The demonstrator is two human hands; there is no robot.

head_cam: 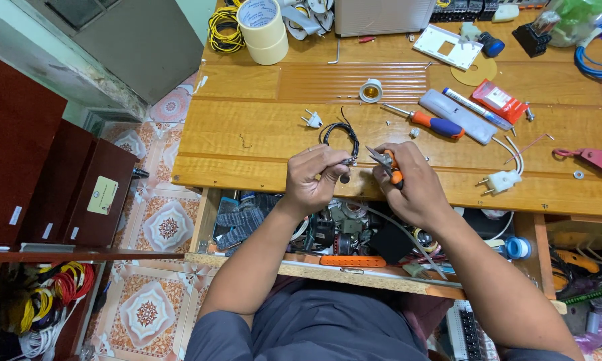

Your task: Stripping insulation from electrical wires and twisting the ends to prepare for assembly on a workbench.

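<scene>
Left hand (316,175): closed around the end of a black cable (341,132), pinched between thumb and fingers.
Right hand (408,180): clenched on orange-handled pliers (385,162), whose tips are brought close to the cable end.
Cable: looped on the wooden table (247,140) just beyond the hands, its bare end held above the front edge.
Progress: the cable end is judged to be under preparation; no plug is fitted to it.
Left unused: a white plug (312,120) and a screwdriver (424,121) are laid apart on the table.
</scene>
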